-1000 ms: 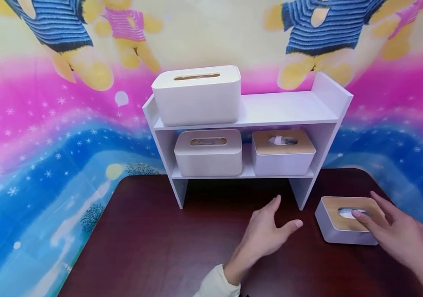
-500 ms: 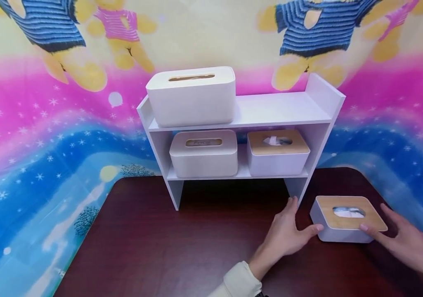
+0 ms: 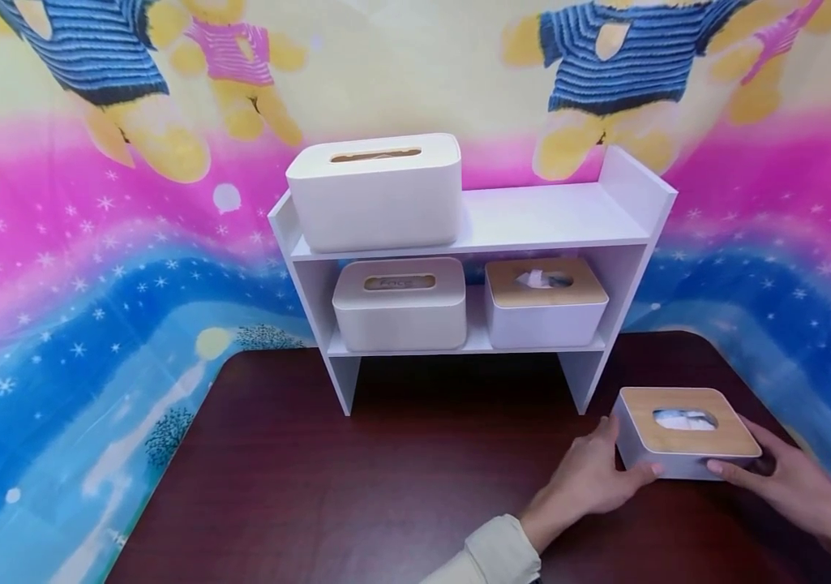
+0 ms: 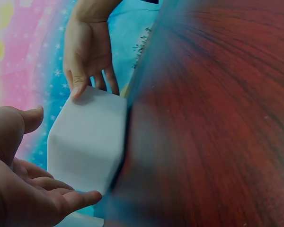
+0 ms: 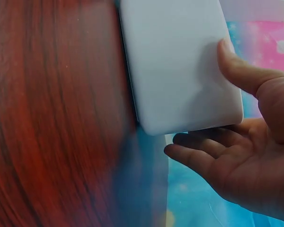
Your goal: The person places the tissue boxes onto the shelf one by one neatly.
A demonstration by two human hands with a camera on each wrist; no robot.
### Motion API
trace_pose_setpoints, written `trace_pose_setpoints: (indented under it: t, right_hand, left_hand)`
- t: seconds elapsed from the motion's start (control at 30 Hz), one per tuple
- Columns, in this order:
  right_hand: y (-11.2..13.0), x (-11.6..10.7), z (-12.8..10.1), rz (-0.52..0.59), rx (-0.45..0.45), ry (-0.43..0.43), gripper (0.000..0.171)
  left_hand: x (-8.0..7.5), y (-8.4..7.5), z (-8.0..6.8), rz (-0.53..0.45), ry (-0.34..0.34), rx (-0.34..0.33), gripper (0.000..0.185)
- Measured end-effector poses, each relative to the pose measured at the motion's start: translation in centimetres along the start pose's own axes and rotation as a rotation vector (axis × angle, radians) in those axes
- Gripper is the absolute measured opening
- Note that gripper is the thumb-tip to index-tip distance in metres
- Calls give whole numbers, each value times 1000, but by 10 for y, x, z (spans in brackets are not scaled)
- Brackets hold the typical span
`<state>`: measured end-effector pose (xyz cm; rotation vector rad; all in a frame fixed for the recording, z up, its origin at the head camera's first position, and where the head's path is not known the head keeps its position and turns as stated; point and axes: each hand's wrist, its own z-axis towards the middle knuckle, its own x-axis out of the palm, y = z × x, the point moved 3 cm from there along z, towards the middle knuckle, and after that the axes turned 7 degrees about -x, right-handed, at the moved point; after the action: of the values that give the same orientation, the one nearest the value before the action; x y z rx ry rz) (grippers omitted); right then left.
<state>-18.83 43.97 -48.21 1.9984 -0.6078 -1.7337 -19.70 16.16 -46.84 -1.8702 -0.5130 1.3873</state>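
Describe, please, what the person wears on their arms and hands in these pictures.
The left hand is bare, with a cream long sleeve ending in a cuff at the wrist. The right hand is bare too; no sleeve, ring or watch shows on it.

The box [image 3: 681, 454] looks like matt white plastic with a pale wood lid [image 3: 685, 434]. The bench [image 3: 386, 487] is glossy dark red-brown wood grain. The shelf [image 3: 554, 215] is smooth white board.

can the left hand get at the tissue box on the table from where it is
Probably yes: the left hand already rests against the left side of the tissue box on the table, with nothing between them; the right hand flanks the other side.
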Motion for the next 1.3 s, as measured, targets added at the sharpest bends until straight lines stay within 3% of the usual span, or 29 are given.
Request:
trace_pose_setpoints:
  t: [0.37, 0.63, 0.93, 1.3]
  right_hand:
    - [7, 7, -9, 106, 61, 22, 110]
    - [23, 14, -19, 108, 76, 29, 112]
    - [59, 19, -25, -42, -27, 3, 104]
    - [107, 32, -31, -26, -145, -52, 89]
  left_hand:
    - [9, 1, -1, -27, -2, 76, 78]
    - [4, 7, -13, -56, -75, 104, 69]
    - [-25, 26, -35, -85, -147, 142, 60]
    - [-67, 48, -62, -122, -181, 135, 62]
